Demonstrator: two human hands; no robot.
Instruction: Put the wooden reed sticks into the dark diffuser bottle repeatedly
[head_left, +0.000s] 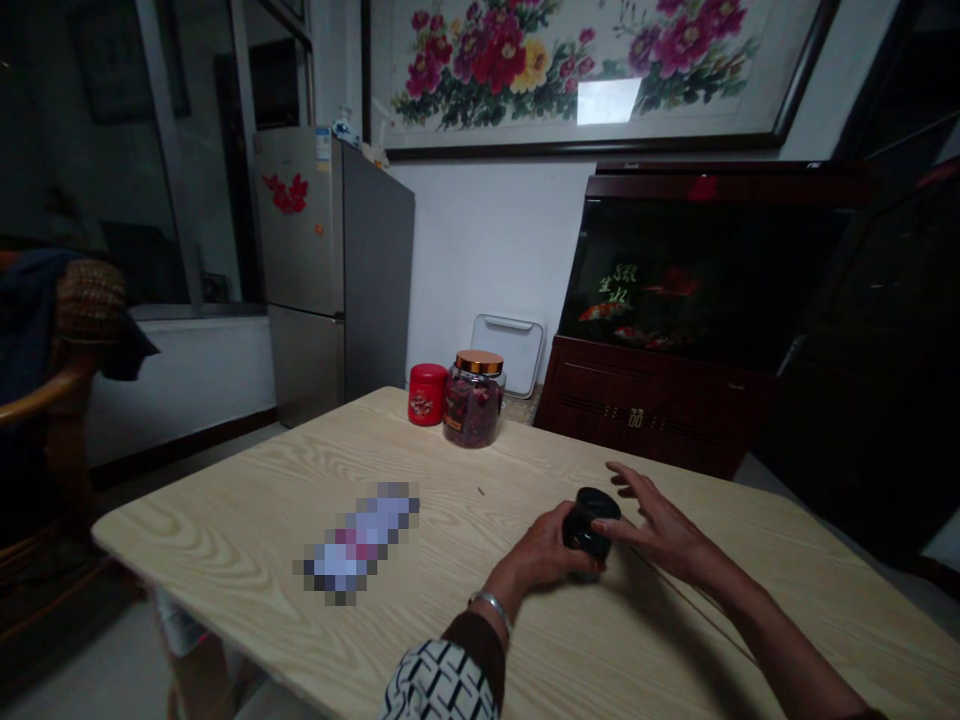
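My left hand (536, 552) is shut around a small black round container (592, 522), possibly a lidded jar, and hides its lower part. My right hand (660, 530) comes in from the right with its fingers spread. One finger rests on the container's upper edge, and the other fingers reach past it without gripping. A silver bangle (491, 608) circles my left wrist. A pixelated, unreadable object (358, 540) lies on the table to the left of my hands.
The light wood-grain table (225, 530) has a red tin (427, 393) and a copper-lidded glass jar of dried red petals (474, 405) at its far edge. Beyond stand a refrigerator (334, 270), a lit fish tank (697, 280) and a wooden chair (52, 400).
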